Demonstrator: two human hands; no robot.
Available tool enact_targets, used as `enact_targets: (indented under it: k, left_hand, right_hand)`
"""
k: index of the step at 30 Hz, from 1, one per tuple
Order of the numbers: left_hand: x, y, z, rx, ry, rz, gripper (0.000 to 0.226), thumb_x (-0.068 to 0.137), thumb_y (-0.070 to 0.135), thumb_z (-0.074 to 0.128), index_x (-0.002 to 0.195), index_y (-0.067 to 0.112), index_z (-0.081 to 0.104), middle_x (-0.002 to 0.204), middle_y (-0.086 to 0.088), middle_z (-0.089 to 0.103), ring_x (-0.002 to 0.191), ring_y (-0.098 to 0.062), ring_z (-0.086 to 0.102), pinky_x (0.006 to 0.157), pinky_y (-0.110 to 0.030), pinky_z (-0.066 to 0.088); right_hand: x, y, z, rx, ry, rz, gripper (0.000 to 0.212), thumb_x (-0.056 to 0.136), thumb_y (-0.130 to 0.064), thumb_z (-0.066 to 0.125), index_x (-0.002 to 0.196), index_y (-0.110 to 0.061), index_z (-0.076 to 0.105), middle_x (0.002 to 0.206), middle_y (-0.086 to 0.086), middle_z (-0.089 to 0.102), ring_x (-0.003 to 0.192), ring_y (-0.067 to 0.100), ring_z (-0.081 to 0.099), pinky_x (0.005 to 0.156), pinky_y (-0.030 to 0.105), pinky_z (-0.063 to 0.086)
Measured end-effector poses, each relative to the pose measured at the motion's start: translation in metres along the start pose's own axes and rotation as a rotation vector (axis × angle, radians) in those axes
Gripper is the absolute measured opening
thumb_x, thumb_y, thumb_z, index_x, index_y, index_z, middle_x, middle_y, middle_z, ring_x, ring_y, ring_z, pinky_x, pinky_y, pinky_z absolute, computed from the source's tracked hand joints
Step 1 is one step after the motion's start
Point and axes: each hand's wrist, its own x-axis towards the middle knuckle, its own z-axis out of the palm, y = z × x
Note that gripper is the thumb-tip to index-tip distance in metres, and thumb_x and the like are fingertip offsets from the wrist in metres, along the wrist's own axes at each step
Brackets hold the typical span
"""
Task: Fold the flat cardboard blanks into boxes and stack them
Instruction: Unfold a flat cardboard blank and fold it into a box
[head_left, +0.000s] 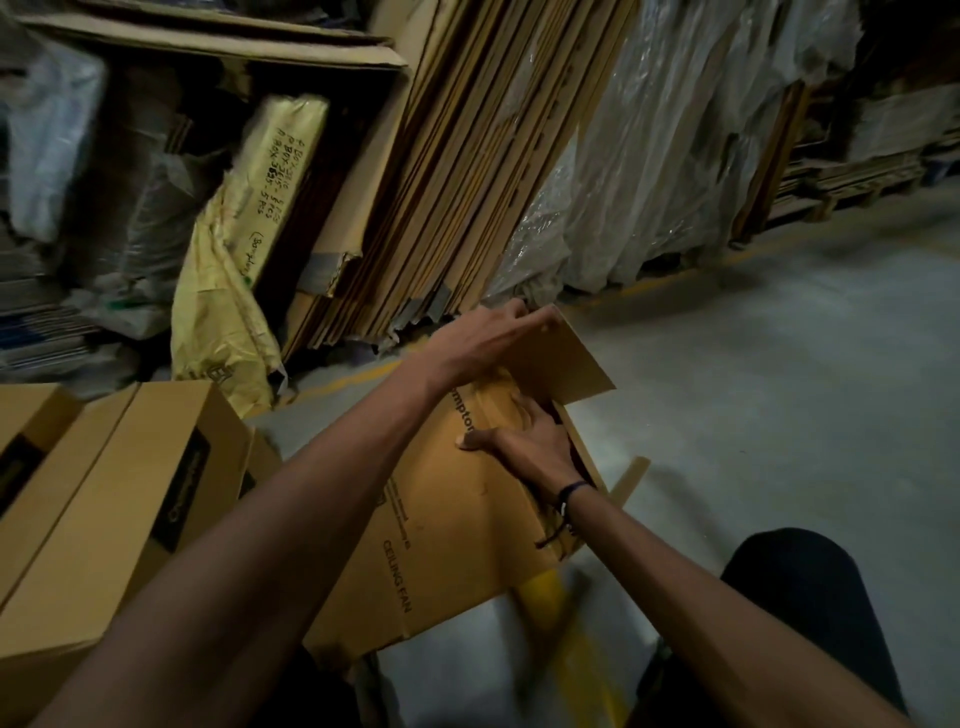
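A brown cardboard box (436, 540) printed "CEILING FAN" lies across my lap in the middle of the view, its far end open. My left hand (493, 338) grips the top edge of a raised end flap (566, 358). My right hand (524, 441) presses another flap down into the box's open end, thumb on the outer face, fingers inside. A narrow side flap (631, 478) sticks out to the right. Folded boxes (104, 499) are stacked at my left.
Flat cardboard blanks (467, 166) lean upright against the stacks behind the box. A yellow sack (234, 270) and plastic-wrapped bundles (649, 156) stand along the back. Grey concrete floor (779, 389) with a yellow line extends to the right. My dark-trousered knee (800, 582) is at lower right.
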Motion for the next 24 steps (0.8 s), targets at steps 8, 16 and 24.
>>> enact_targets:
  k: [8,16,24]
  left_hand:
    - [-0.002,-0.013,-0.021,-0.111,-0.272,-0.19,0.046,0.099,0.024,0.054,0.145,0.019,0.052,0.145,-0.004,0.052,0.135,-0.023,0.046,0.114,-0.041,0.037]
    - [-0.022,-0.008,0.01,-0.442,0.016,-0.457,0.065,0.077,0.079,0.059,0.092,0.017,0.075,0.097,-0.007,0.075,0.088,-0.019,0.069,0.08,-0.041,0.059]
    - [-0.029,0.01,0.017,-0.408,0.309,-0.826,0.074,0.045,0.083,0.078,0.095,0.03,0.074,0.112,0.008,0.065,0.113,-0.017,0.054,0.084,-0.037,0.038]
  right_hand:
    - [-0.031,-0.016,0.025,-0.064,0.104,-0.054,0.126,0.041,-0.073,0.088,0.151,-0.045,0.032,0.154,0.008,0.031,0.142,0.033,0.029,0.112,0.055,0.028]
    - [-0.045,-0.022,0.028,-0.223,0.424,-0.177,0.126,0.028,-0.098,0.063,0.14,-0.044,0.042,0.139,0.003,0.039,0.131,0.028,0.035,0.106,0.05,0.032]
    - [-0.054,-0.03,0.028,-0.262,0.446,-0.276,0.096,0.055,-0.055,0.09,0.131,-0.033,0.038,0.131,-0.002,0.05,0.123,0.022,0.046,0.1,0.042,0.042]
